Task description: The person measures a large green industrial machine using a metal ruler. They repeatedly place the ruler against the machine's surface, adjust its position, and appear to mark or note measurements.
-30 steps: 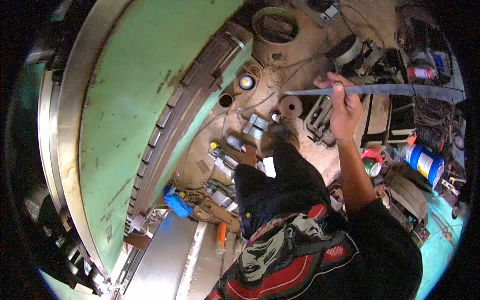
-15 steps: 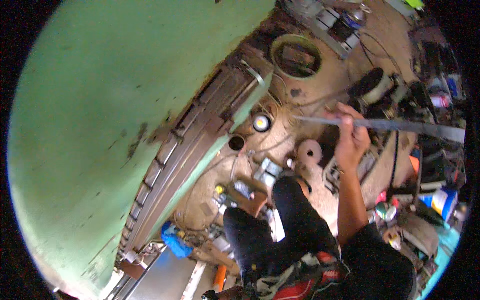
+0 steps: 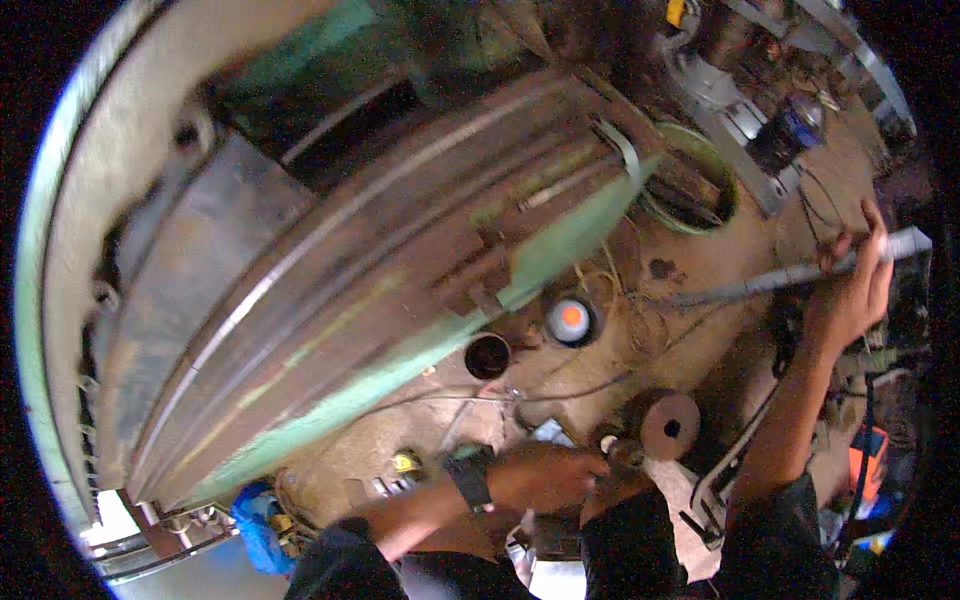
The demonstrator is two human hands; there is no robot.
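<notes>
Your right hand point(image 3: 850, 295) has its fingers wrapped around a long grey strip point(image 3: 770, 281), which extends past them to both sides. Your left hand point(image 3: 565, 475) is nearer your body, to the left of those fingers; blur leaves you unable to tell whether its fingers hold anything. Just beyond them, to the right, is a brown disc point(image 3: 656, 415); farther out, a round orange-centred object point(image 3: 570, 318), then a long green-and-brown machine point(image 3: 400, 300) to their left.

The brown floor point(image 3: 335, 450) carries a round green tub point(image 3: 730, 205), an orange-centred white canister point(image 3: 571, 318) and a holed disc point(image 3: 654, 425).
</notes>
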